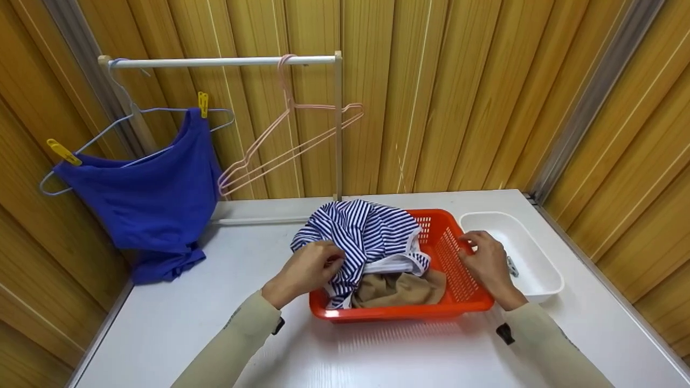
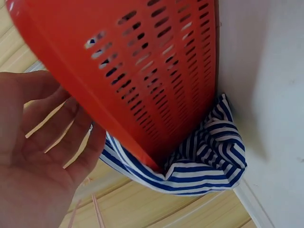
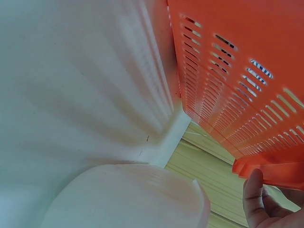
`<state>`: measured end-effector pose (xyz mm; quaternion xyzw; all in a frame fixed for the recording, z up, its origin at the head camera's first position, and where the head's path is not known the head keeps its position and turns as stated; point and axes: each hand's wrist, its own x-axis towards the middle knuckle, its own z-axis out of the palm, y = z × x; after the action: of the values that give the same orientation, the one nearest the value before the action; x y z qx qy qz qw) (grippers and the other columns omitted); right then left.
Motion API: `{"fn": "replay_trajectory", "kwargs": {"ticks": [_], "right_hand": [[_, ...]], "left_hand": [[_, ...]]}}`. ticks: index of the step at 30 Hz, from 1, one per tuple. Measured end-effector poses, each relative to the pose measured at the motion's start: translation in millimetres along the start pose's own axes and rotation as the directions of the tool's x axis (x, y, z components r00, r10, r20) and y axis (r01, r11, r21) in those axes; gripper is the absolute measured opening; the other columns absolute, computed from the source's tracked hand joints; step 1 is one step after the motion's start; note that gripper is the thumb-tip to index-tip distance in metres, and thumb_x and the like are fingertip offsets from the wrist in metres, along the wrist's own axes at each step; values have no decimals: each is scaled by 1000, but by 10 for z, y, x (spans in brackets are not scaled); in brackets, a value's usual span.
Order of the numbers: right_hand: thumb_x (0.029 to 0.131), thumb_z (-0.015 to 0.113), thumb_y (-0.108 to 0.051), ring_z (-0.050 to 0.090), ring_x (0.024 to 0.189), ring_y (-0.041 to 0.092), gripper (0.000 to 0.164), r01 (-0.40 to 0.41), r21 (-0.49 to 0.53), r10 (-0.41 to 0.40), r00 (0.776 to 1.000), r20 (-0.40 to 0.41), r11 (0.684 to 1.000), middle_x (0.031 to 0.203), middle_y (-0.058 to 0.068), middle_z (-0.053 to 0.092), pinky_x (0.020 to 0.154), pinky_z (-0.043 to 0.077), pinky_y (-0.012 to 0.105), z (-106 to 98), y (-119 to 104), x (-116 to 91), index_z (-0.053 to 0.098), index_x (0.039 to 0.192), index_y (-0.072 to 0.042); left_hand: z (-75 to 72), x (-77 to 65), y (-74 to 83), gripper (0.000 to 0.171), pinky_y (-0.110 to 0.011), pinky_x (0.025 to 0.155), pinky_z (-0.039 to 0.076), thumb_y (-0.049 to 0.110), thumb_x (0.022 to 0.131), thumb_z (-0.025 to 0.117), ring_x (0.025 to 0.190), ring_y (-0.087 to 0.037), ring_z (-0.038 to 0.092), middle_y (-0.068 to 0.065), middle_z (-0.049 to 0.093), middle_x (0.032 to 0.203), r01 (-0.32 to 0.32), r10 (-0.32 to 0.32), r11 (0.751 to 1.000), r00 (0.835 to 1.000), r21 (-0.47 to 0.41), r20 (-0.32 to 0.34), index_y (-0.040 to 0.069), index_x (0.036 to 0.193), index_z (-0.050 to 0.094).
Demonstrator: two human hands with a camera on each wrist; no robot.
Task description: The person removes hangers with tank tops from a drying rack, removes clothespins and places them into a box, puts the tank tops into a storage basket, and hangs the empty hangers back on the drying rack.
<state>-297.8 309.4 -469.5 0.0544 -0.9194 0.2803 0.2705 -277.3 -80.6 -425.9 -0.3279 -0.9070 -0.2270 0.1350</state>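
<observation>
A red perforated plastic basket [image 1: 401, 312] holds a navy-and-white striped garment [image 1: 372, 231], which drapes over its far left rim, and a crumpled brown cloth [image 1: 399, 288]. At the basket's left side is my left hand [image 1: 310, 267], its fingers loosely bent beside the rim and the striped cloth. In the left wrist view its palm faces the basket wall, with some fingertips hidden. My right hand [image 1: 488, 264] hovers at the right rim, fingers relaxed and thumb apart. In the right wrist view a fingertip [image 3: 255, 178] lies close to the rim; contact is unclear.
A white tub [image 1: 539, 269] with a clip [image 1: 512, 267] inside stands right of the basket. At left, a rack [image 1: 226, 62] bears a pink hanger [image 1: 291, 156] and a blue hanger [image 1: 110, 126]. Yellow pegs [image 1: 203, 105] fasten a blue garment [image 1: 156, 199] to the latter.
</observation>
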Motion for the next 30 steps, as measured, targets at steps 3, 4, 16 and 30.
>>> {"fn": "replay_trajectory", "kwargs": {"ticks": [3,4,16,30], "right_hand": [[78,69,-1,67,88,34,24,-3,-1,3,1000,-5,1000,105,19,68,67,53,43,-5,-2,1,73,101,1],[78,69,0,67,87,34,24,-3,-1,3,1000,-6,1000,105,19,68,67,52,43,-6,-2,2,73,101,1],[77,69,0,67,87,34,24,-17,3,17,1000,10,1000,105,18,69,68,50,42,-22,-5,8,73,101,0],[76,69,0,67,86,33,24,4,-4,-4,1000,-5,1000,104,17,69,69,51,44,-3,1,-3,73,99,0]], "left_hand": [[-64,31,-72,12,-31,77,56,16,93,65,82,-14,63,-2,69,92,34,-39,998,996,-60,-84,11,98,74],[-85,43,-104,11,-31,77,57,16,93,65,83,-14,64,-2,69,93,55,-65,995,991,-83,-115,11,98,73],[-50,194,-714,41,-48,102,47,25,97,59,124,-35,57,-14,59,137,395,-459,858,877,-330,-143,9,135,55],[178,245,-969,49,-46,98,49,40,99,52,114,-32,64,-19,66,125,529,-562,744,826,-408,45,7,135,56]]}}
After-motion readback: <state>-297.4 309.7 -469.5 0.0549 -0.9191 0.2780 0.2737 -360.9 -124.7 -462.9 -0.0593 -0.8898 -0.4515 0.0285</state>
